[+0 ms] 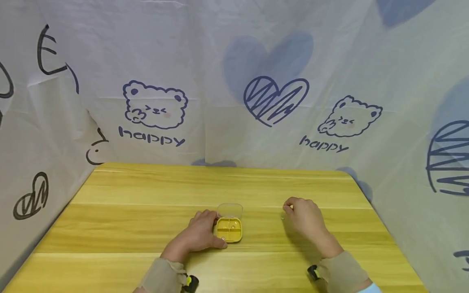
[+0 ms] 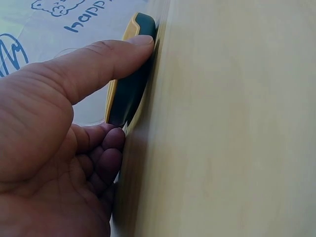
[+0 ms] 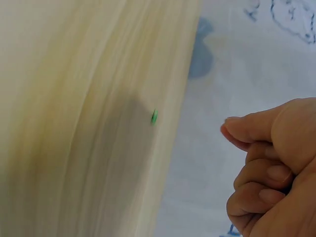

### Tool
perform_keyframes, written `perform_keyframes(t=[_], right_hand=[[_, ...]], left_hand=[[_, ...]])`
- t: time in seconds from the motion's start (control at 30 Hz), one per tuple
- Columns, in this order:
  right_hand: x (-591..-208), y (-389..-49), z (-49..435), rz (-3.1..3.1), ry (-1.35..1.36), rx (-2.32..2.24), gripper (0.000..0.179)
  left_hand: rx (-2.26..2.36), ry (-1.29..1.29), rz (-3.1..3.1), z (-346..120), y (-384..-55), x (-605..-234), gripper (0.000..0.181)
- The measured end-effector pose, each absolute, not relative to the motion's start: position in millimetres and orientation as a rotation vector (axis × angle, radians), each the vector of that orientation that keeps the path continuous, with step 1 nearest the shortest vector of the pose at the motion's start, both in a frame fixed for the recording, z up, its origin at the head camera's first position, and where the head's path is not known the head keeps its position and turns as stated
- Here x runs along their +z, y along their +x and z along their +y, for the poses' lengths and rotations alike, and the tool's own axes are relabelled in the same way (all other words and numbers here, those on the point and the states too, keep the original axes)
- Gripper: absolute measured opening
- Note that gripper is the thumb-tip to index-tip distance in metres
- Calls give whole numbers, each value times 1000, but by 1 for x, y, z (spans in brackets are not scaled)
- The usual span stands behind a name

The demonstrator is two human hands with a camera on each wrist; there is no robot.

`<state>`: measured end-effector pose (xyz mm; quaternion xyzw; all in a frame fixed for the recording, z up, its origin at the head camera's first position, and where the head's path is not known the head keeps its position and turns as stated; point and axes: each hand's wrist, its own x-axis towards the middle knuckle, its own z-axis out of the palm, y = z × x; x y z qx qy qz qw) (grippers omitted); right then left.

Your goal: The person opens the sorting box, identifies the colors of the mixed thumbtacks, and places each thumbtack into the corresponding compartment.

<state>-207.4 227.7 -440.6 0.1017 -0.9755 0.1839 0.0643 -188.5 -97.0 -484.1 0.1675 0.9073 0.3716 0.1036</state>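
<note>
The rounded-square plastic box (image 1: 229, 230) is coloured yellow over dark green; beneath it, the wooden tabletop (image 1: 146, 203) is streaked yellow; behind it, white cloth (image 1: 212, 69) is printed with blue hearts (image 1: 269, 61).

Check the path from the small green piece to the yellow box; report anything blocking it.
Nothing visible stands between the small green piece and the yellow box; only tabletop shows there. The left hand grips the box's left side and the clear lid is open at its far edge, both off that path.
</note>
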Motion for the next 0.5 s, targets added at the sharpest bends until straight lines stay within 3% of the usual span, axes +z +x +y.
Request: perform_keyframes(t=[0.2,0.5], right_hand=[[-449,-213,247,-3034,313,433,14],[-458,-216,240,-3077,364,387,8]], left_hand=[[1081,488,2678,-98,-191,-486,71],[1098,488,2664,-97,-189,-484,70]])
